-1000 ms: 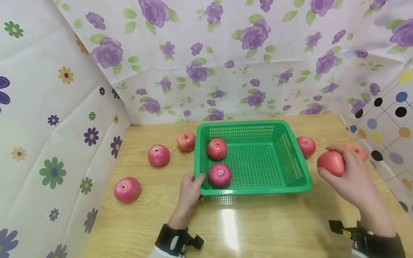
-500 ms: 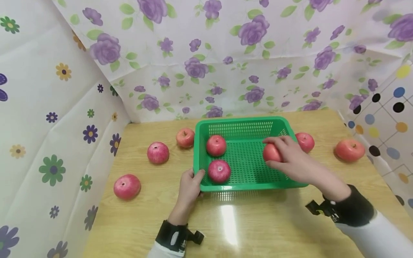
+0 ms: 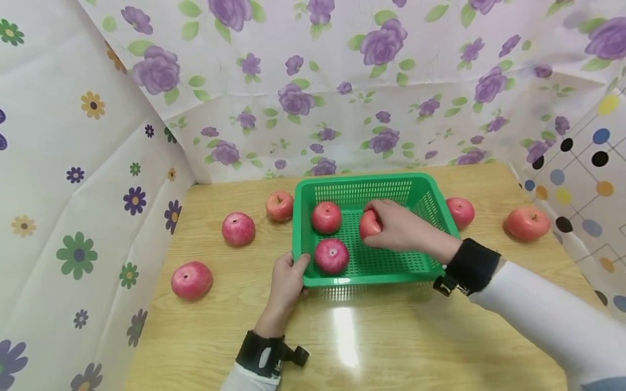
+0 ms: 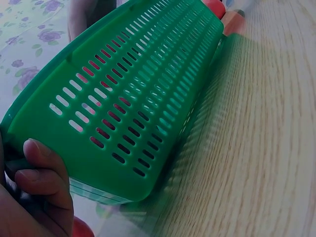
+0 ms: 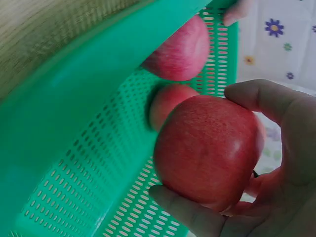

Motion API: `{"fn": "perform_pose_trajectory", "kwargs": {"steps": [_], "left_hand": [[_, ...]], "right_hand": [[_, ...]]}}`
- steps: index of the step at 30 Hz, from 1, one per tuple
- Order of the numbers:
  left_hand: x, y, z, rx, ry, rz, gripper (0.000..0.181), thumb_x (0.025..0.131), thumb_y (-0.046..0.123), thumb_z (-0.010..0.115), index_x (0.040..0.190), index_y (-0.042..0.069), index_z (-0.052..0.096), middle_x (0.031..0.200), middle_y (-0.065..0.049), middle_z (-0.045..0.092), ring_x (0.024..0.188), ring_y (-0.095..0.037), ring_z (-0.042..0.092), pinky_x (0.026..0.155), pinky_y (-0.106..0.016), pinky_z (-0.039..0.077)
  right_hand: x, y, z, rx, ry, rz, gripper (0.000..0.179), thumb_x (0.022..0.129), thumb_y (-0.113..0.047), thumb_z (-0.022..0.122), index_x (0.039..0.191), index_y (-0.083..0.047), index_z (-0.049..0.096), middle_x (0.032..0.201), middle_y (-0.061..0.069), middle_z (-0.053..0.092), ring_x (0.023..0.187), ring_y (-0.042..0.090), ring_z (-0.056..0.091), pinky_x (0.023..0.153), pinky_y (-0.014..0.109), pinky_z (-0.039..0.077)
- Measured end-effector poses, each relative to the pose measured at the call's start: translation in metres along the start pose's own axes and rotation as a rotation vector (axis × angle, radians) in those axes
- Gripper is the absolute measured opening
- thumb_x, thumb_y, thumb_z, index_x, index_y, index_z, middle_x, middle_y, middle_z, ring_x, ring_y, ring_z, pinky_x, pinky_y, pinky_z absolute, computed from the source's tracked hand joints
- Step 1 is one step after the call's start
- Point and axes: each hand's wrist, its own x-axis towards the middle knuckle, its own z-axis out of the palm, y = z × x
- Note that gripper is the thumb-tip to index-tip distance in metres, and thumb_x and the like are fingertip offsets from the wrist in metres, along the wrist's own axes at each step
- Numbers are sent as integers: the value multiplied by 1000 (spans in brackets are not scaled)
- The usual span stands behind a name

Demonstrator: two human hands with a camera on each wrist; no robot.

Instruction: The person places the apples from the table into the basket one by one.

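My left hand point(image 3: 288, 274) grips the near left corner of a green plastic basket point(image 3: 386, 279), its thumb over the rim. In the left wrist view, curled fingers point(image 4: 42, 180) press on the slotted wall. Inside the basket, my right hand point(image 3: 398, 225) holds a red apple point(image 3: 369, 225) over the middle of the floor. Seen from the right wrist, that apple point(image 5: 207, 150) sits between thumb and fingers. Two more apples, one farther back point(image 3: 326, 218) and one nearer point(image 3: 331, 256), rest along the basket's left side.
Left of the basket lie three apples: one at the back point(image 3: 280, 206), one in the middle point(image 3: 238, 228) and one nearer point(image 3: 192, 280). To the right are two more, one beside the wall point(image 3: 459, 212) and one farther out point(image 3: 527, 223). Patterned sheets surround the wooden table point(image 3: 220, 336).
My right hand has carried the apple leftward from the table's right side into the basket. The left hand keeps its grip on the basket corner. The view has shifted slightly.
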Motion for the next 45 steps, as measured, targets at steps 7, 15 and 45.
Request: {"fn": "perform_pose_trajectory", "kwargs": {"steps": [7,15,45], "left_hand": [[-1,0,0,-11,6,-8,28,98,17,55,98,-10,64,69,-26,61,37,-14,45,32,-25,37],[-15,33,3,0,9,-30,21,98,9,52,91,-7,64,65,-16,59,38,-15,45,34,-24,38],[0,1,2,-13,17,-9,29,97,18,56,96,-10,63,69,-27,61,36,-18,45,31,-25,37]], "right_hand": [[19,6,11,3,-105,11,61,77,-39,77,125,-15,48,97,4,61,78,18,58,63,33,51],[37,5,16,-52,-194,98,72,76,-41,76,130,-5,44,98,8,61,82,22,58,69,36,50],[59,-18,31,103,-365,272,88,88,-38,67,151,-1,19,116,20,54,91,26,59,71,42,58]]}}
